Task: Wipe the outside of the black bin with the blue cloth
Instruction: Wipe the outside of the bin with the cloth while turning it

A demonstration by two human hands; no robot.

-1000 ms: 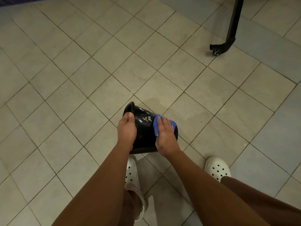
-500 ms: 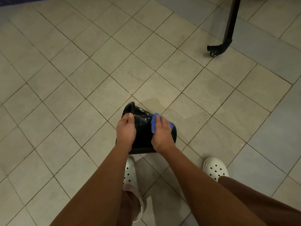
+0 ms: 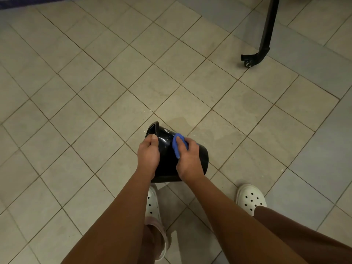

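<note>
The glossy black bin (image 3: 167,162) is held above the tiled floor, tipped on its side with its open rim toward the upper left. My left hand (image 3: 149,154) grips the bin at the rim end, thumb on top. My right hand (image 3: 188,159) presses the blue cloth (image 3: 176,145) against the bin's upper side wall, fingers curled over the cloth. Only the cloth's left part shows beyond my fingers. The bin's base end faces right and lies partly behind my right hand.
Beige floor tiles (image 3: 114,82) spread all around. A black metal leg with a caster (image 3: 255,58) stands at the upper right. My feet in white clogs (image 3: 250,199) are below the bin. A faint damp patch (image 3: 182,121) marks the floor beyond the bin.
My right hand has slid the blue cloth left along the bin's wall, closer to my left hand. The bin and left hand stay nearly in place.
</note>
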